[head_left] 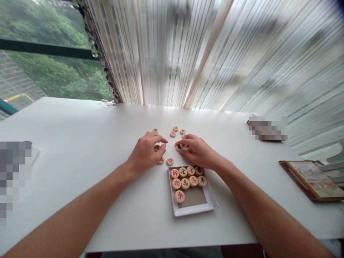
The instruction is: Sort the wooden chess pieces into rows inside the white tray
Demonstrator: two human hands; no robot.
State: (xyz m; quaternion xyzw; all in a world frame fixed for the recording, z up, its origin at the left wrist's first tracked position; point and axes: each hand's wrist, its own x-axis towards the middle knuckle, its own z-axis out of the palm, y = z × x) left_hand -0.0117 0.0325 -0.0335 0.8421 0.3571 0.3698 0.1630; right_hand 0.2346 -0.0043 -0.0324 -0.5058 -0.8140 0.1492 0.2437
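Observation:
My left hand (145, 152) is curved over the white table, thumb and index finger apart. Through that gap shows a round wooden xiangqi piece (157, 147) with a black character. My right hand (197, 149) has thumb and index finger closed around another black-marked xiangqi piece (178, 147). More pieces lie partly hidden beneath the right fingers. Between my forearms sits a shallow white box (193, 209) with a grey bottom. Two full rows of xiangqi pieces fill its far part, and a red-marked piece (180, 196) stands alone in the third row at the left.
Loose pieces, such as a red-marked piece (170, 161) and another red-marked piece (173, 134), lie around my hands. A brown-edged booklet or board (314, 179) is at the right, with a blurred item (267, 128) behind it. Striped curtains (166, 53) hang beyond the table (80, 143).

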